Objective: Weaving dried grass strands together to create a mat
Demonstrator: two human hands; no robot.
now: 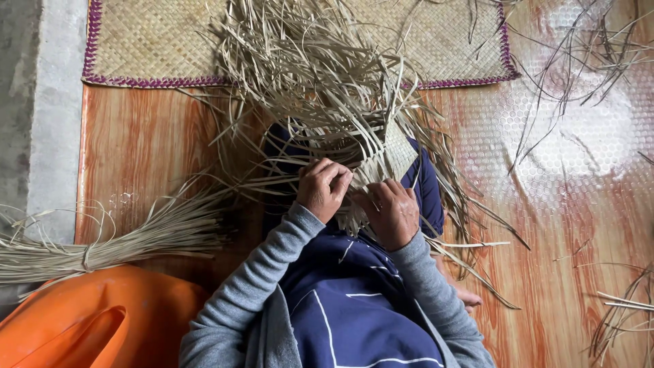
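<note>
The left hand (pixel 323 189) is curled, its fingertips pinching pale dry straw strips at the near edge of a half-woven straw panel (pixel 387 151) that rests on the person's lap. The right hand (pixel 393 212) lies just beside it, fingers bent and pressed down on the same woven edge, thumb tucked toward the left hand; the two hands nearly touch. Both arms wear grey knitted sleeves (pixel 255 289), and the lap is covered by dark blue cloth with thin white lines (pixel 354 307).

From the woven panel a loose mass of long unwoven straw strips (pixel 306 61) fans outward and away from the person, spilling over a finished flat woven straw mat with a purple stitched border (pixel 150 41) that lies along the far edge of the floor. The floor itself is glossy, orange-brown wood-patterned sheeting (pixel 150 143), with a bright glare patch toward the far right corner.

Near the left edge of the floor, a tied bundle of long pale straw stalks (pixel 122 242) lies flat, its bound end pointing left over a grey concrete strip (pixel 54 123). An orange plastic container (pixel 88 320) sits at the near left corner, just below the bundle. Scattered thin straw scraps (pixel 623 307) lie at the right edge. A bare foot (pixel 469 298) shows beside the right sleeve.
</note>
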